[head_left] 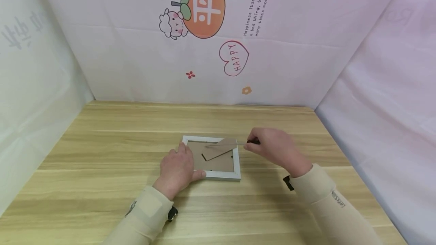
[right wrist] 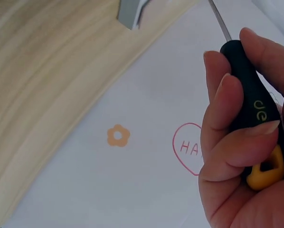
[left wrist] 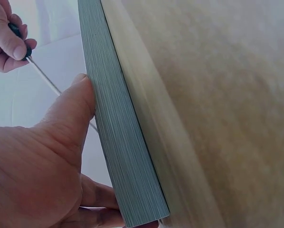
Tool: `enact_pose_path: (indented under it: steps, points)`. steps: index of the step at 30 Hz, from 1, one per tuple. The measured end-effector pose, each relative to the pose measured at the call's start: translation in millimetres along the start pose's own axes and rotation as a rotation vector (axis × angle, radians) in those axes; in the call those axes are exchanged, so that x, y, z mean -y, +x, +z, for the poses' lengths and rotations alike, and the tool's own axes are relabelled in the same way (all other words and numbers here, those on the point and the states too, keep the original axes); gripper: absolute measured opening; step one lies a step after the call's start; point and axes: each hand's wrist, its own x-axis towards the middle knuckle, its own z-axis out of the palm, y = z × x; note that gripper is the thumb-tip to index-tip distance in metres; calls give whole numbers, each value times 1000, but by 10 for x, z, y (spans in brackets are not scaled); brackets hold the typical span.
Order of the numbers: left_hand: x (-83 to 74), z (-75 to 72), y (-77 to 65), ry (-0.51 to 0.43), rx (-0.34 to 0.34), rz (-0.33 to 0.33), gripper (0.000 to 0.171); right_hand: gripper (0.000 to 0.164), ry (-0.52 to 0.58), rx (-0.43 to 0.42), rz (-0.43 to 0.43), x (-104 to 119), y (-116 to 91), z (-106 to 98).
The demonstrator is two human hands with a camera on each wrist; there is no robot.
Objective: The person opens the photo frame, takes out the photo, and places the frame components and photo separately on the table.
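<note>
A picture frame with a pale rim (head_left: 223, 176) lies face down on the table, its brown backing board (head_left: 223, 165) and stand flap (head_left: 229, 141) facing up. My left hand (head_left: 177, 167) grips its near left corner, thumb along the near edge and fingers over the left side. In the left wrist view the thumb presses the frame's grey-green side (left wrist: 118, 118). My right hand (head_left: 274, 146) holds a screwdriver (right wrist: 244, 76) by its dark green handle with a yellow end. The thin shaft points left across the backing, with its tip over the board near the far left part.
Small dark metal tabs sit along the inner edges of the frame. The wood-grain table (head_left: 119, 199) ends at a white printed cloth (head_left: 143, 67) at the back. Cloth walls also stand left and right.
</note>
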Motion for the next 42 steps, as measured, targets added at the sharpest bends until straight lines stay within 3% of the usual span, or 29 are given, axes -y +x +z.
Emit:
enact_pose_path:
  steps: [11,24,42]
  points:
    - [5,16,13,-13,-8,4,106,20,-20,-28,-1,-12,0,107]
    - [19,8,5,-19,-16,7,105,20,-7,-26,-26,-57,113,82]
    - [20,4,11,-26,7,-10,106,23,26,193,1,-115,450,-158]
